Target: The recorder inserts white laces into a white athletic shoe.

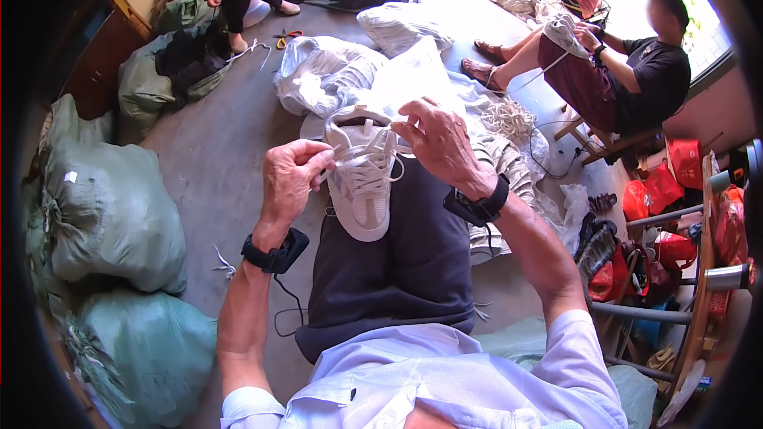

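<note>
A white and cream sneaker [360, 205] rests on my dark-trousered knees, toe toward me. Its flat white shoelace [367, 171] crosses the tongue, and a loop stands out at the right side. Beside the upper left of the lacing, my left hand [294, 175] is closed in a pinch on a lace end. My right hand [443, 143] reaches in from the right by the shoe's collar, thumb and forefinger pinched at the lace near the top eyelets. The exact grip of the right fingertips is small and hard to make out.
Large stuffed green sacks [115, 214] line the left side. Ahead lie clear plastic bags [330, 71], a heap of pale laces [509, 121] and orange-handled scissors [288, 36]. A seated person [660, 71] handles a shoe at right. A rack with red bags [685, 163] stands nearer right.
</note>
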A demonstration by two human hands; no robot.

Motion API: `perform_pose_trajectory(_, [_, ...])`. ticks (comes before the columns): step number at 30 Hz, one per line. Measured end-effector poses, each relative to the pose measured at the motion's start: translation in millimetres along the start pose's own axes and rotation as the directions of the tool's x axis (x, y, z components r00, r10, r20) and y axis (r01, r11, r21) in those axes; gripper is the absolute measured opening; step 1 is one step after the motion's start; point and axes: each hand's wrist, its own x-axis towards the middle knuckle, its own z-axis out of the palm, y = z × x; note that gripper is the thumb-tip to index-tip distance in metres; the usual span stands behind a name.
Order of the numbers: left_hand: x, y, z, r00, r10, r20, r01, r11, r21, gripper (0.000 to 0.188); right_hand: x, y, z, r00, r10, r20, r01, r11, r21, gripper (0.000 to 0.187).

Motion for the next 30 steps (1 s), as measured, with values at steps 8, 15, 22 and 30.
perform_pose_trajectory(8, [0, -3, 9, 0.993, 0.112, 0.031, -0.116, 0.959, 0.257, 0.008, 12, -18, 27, 0.963, -0.262, 0.056, 0.26, 0.965, 0.046, 0.003])
perform_pose_trajectory(15, [5, 0, 19, 0.863, 0.495, 0.101, -0.448, 0.655, 0.608, 0.01, 23, -28, 43, 0.974, -0.071, 0.216, 0.0, 0.95, 0.313, 0.017])
perform_pose_trajectory(22, [6, 8, 18, 0.933, 0.351, 0.078, -0.315, 0.695, 0.646, 0.012, 34, -15, 18, 0.894, 0.031, 0.448, -0.294, 0.794, 0.532, 0.026])
perform_pose_trajectory(30, [6, 5, 11, 0.961, 0.258, 0.099, -0.274, 0.834, 0.479, 0.011, 42, -21, 19, 0.825, 0.186, 0.533, -0.475, 0.74, 0.477, 0.017])
